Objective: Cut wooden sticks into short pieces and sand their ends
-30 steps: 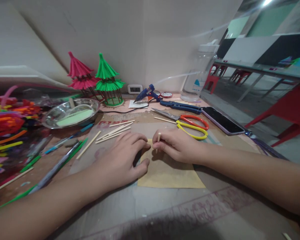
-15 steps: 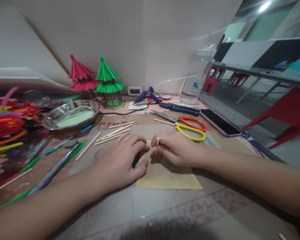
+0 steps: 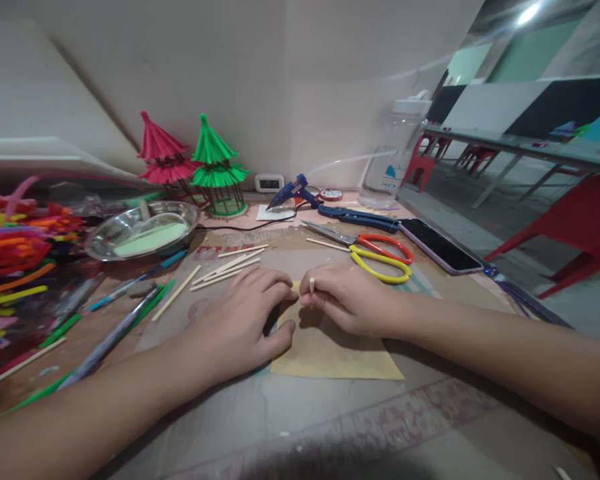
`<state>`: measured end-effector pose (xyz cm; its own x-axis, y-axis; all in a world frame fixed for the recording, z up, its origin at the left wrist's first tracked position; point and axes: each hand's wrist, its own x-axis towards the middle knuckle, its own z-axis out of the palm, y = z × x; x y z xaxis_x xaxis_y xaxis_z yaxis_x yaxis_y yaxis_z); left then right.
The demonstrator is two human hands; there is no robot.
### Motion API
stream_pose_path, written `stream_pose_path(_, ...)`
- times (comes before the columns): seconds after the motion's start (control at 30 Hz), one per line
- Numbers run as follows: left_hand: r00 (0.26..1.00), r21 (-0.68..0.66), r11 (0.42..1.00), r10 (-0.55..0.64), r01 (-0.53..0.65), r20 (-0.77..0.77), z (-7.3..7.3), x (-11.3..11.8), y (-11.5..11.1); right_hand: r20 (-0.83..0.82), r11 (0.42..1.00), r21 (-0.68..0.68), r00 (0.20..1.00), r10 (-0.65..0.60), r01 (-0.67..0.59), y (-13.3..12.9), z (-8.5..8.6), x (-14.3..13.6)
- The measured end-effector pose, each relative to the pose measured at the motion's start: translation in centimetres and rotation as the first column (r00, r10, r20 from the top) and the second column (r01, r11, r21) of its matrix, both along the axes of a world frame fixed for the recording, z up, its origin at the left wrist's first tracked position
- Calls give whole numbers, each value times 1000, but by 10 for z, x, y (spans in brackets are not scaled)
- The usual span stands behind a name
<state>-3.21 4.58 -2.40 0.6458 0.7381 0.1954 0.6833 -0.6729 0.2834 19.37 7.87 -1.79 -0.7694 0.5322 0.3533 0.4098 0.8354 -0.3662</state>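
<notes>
A yellow sheet of paper [image 3: 337,357] lies on the table in front of me. My left hand [image 3: 253,313] rests at its left edge, thumb and forefinger apart, with nothing between them. Over the sheet's upper part, my right hand [image 3: 343,297] pinches a short wooden stick [image 3: 312,285], held about upright with its top end showing; its lower end is hidden by the fingers. Several loose wooden sticks [image 3: 227,270] lie just beyond my left hand. Scissors [image 3: 383,257] with red and yellow handles lie beyond my right hand.
Behind are a green paper tower [image 3: 217,163], a pink one [image 3: 164,153], a blue glue gun [image 3: 295,190] and a water bottle [image 3: 387,160]. A metal bowl [image 3: 97,237] and colourful craft strips [image 3: 17,250] lie left; a phone [image 3: 443,247] lies right.
My right hand has shifted slightly left with the stick. The yellow sheet has slid very slightly left. My left hand has hardly moved.
</notes>
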Motion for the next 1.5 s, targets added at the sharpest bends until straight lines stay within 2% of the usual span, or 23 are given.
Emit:
stream_pose_path(0.13,1000,13,1000,1,-1,7,-1,-1,0,7,996,85,1000,1,-2,-1,1,-1)
stream_pose_path(0.3,1000,19,1000,-5,4,14,-1,0,0,25,1000,11,1000,2,-2,2,2,-1)
stream_pose_path(0.4,1000,15,1000,-2,2,7,0,0,0,40,998,54,999,-35,33,0,2,-1)
stream_pose_path(0.53,1000,12,1000,-7,7,20,1,1,-1,29,999,53,1000,10,-11,-3,2,-3)
stream_pose_path(0.6,1000,15,1000,-2,1,16,1,0,-1,25,998,60,999,-37,35,-2,1,-3)
stream_pose_path(0.67,1000,14,1000,4,-4,8,0,0,-1,-23,996,4,996,-89,89,0,0,-2)
stream_pose_path(0.73,1000,16,1000,6,-7,18,0,0,-1,-169,971,-215,975,-142,104,2,0,-3)
stream_pose_path(0.77,999,20,1000,5,-6,40,0,0,-1,-274,924,-376,944,-183,70,2,0,-4)
stream_pose_path(0.8,997,27,1000,-2,0,75,1,0,-1,-384,847,-532,892,-241,0,3,0,-5)
stream_pose_path(0.87,984,50,999,-24,15,179,4,1,-2,-533,644,-738,758,-376,-200,3,0,-7)
stream_pose_path(0.93,954,93,995,-52,25,294,7,1,-2,-575,468,-805,675,-462,-365,3,-1,-10)
stream_pose_path(1.0,925,138,990,-75,25,372,10,0,-2,-556,345,-831,662,-502,-436,2,-3,-12)
stream_pose_path(1.03,916,155,988,-84,24,392,11,-1,-3,-547,307,-837,665,-508,-454,2,-4,-13)
stream_pose_path(1.1,905,186,982,-106,31,413,12,-2,-4,-549,271,-834,672,-496,-482,1,-6,-14)
stream_pose_path(1.27,885,238,971,-143,39,442,13,-2,-8,-580,255,-811,672,-460,-526,-3,-9,-15)
stream_pose_path(1.37,893,257,966,-133,20,430,12,-3,-8,-594,287,-803,666,-450,-522,-2,-6,-14)
stream_pose_path(1.4,897,263,965,-124,8,424,11,-3,-8,-606,330,-795,659,-446,-509,1,-4,-12)
stream_pose_path(1.43,902,268,963,-110,-7,418,11,-4,-7,-624,399,-780,644,-442,-482,6,-1,-10)
stream_pose_path(1.5,912,254,966,-54,-56,406,12,-5,-5,-654,596,-723,623,-429,-349,20,3,-1)
